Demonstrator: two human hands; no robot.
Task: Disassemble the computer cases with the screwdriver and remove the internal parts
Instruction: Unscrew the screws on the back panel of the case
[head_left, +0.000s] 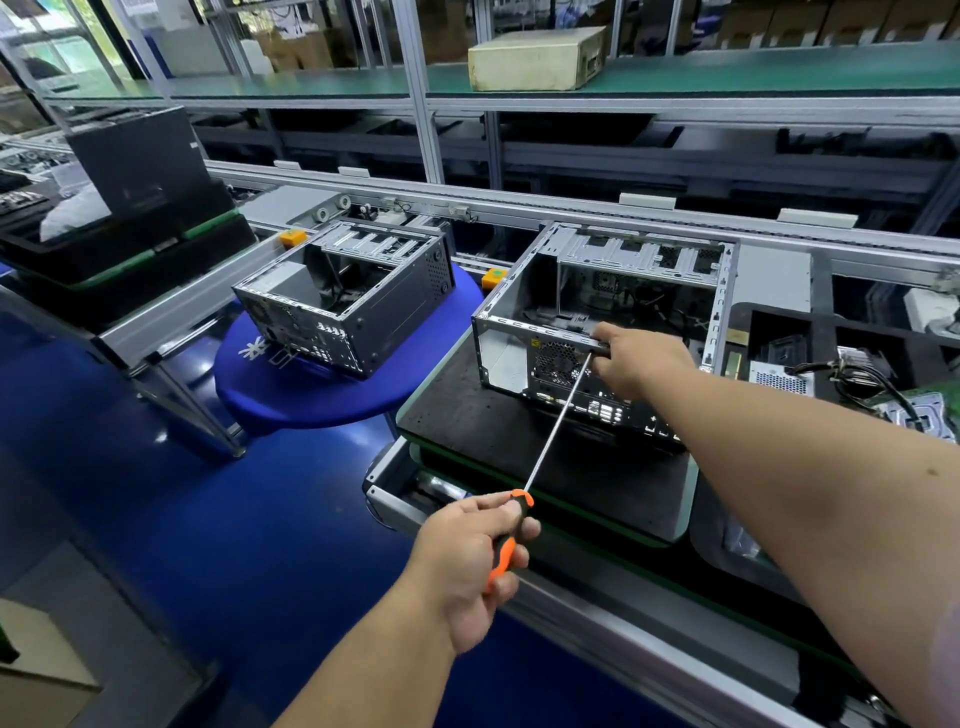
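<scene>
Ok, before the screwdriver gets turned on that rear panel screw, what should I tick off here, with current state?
1. Left hand grips the screwdriver handle: ok.
2. Right hand holds the near computer case at its rear top edge: ok.
3. Shaft tip seated in a screw: cannot tell, the right hand's fingers hide it.
4. Case sits flat on the black pallet: ok.
5. Side panel off, interior open: ok.
6. Second case stands apart on the blue stool: ok.

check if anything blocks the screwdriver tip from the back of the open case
Nothing visible does. The screwdriver shaft runs clear from the left hand up to the case rear edge, where the right hand steadies its tip.
</scene>
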